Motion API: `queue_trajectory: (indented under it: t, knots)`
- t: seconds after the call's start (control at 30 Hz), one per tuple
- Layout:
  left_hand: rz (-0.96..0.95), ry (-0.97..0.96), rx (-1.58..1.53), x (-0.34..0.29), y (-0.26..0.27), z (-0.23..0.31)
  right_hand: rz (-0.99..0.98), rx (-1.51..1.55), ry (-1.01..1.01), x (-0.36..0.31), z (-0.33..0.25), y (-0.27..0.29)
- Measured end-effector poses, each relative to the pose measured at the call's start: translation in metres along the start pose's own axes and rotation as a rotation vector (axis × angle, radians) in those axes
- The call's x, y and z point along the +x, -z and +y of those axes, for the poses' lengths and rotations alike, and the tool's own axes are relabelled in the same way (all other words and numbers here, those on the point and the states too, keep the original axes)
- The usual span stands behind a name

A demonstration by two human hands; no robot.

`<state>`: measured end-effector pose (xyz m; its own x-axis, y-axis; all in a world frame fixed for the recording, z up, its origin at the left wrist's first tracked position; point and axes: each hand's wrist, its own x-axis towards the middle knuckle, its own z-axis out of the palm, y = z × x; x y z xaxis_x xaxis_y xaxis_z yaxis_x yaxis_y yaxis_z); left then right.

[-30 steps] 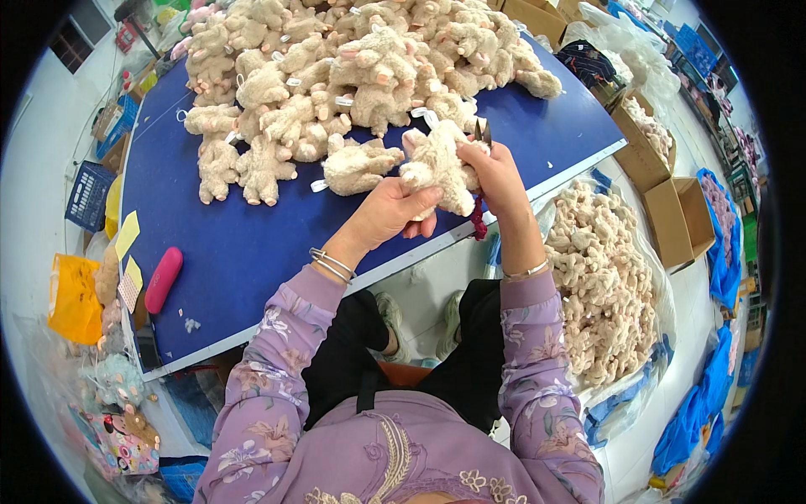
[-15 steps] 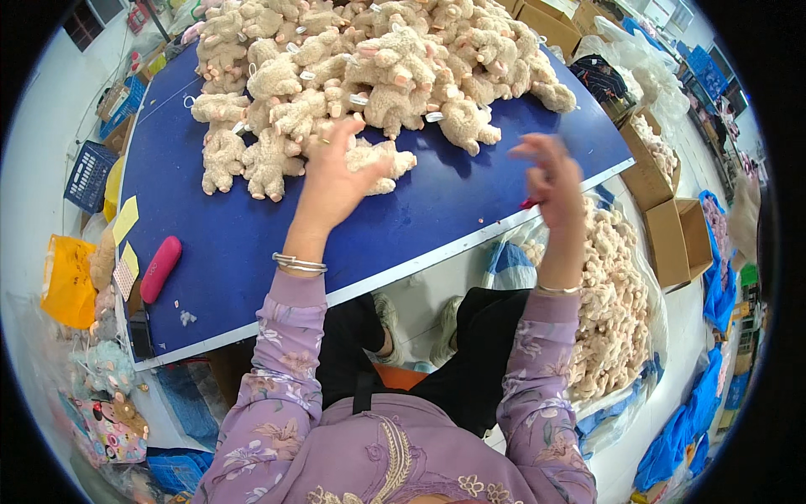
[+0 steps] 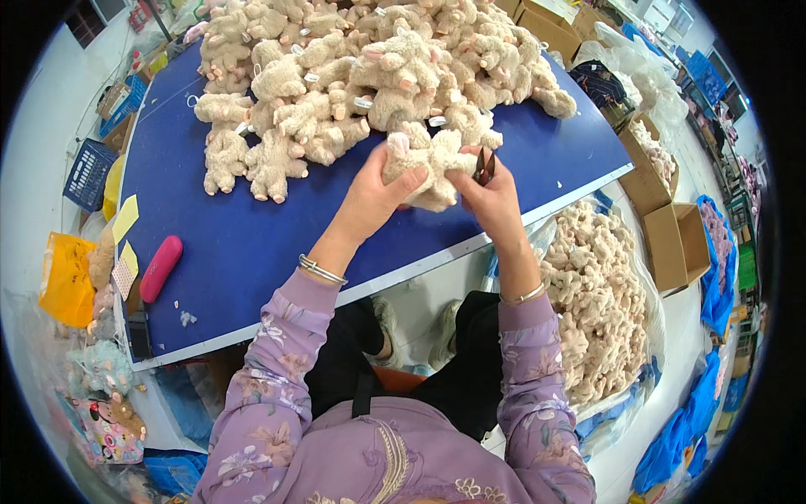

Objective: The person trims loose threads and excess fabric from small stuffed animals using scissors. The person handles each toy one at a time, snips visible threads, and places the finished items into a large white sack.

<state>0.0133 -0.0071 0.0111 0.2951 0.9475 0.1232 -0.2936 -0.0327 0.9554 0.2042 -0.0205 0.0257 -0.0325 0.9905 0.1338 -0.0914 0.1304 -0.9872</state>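
A cream plush toy animal (image 3: 434, 166) with a pink ear is held up over the near part of the blue table (image 3: 243, 252). My left hand (image 3: 374, 189) is closed round its left side, the thumb on the front. At the toy's right side, my right hand (image 3: 494, 202) pinches it with thumb and fingers. A small dark pair of thread snips (image 3: 484, 166) also sits in my right hand, blades pointing up; its handles are hidden. Just beyond the hands lies a big pile of like plush toys (image 3: 294, 84), several with white tags.
Right of the table stands a large plastic-lined sack (image 3: 600, 302) full of small cream plush pieces. Open cardboard boxes (image 3: 676, 244) are beyond it. On the table's left lie a pink case (image 3: 161, 269) and yellow paper slips (image 3: 125, 217). A white edge (image 3: 403, 273) borders the table.
My left hand has brought a plush toy from the pile's near edge toward me. My right hand has moved left from the table's right side and taken hold of the toy too.
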Motion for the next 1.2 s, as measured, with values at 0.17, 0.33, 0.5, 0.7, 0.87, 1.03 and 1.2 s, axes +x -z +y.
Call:
queue_trajectory:
  t: [0.17, 0.33, 0.5, 0.7, 0.87, 1.03, 1.2]
  knots:
    - [0.000, 0.138, -0.013, -0.006, -0.002, 0.006, 0.029, 0.008, 0.031, -0.002, -0.008, 0.006]
    - [0.039, 0.142, -0.048, -0.003, -0.002, 0.005, 0.088, -0.084, 0.025, 0.002, -0.002, 0.023]
    - [0.074, 0.107, -0.046, -0.001, 0.002, 0.003, -0.059, -0.109, -0.032, -0.003, -0.018, 0.017]
    - [0.083, 0.104, -0.059, 0.003, 0.002, 0.004, 0.070, 0.616, 0.456, -0.010, -0.056, 0.114]
    - [0.083, 0.104, -0.076, 0.005, 0.007, -0.004, 0.083, 0.680, 0.501, 0.006, -0.072, 0.138]
    - [0.035, 0.116, -0.044, 0.011, 0.001, -0.013, 0.380, -0.723, 0.363, 0.073, 0.036, 0.101]
    - [0.033, 0.171, -0.001, 0.005, 0.004, -0.014, 0.187, -0.761, 0.156, 0.064, 0.032, 0.049]
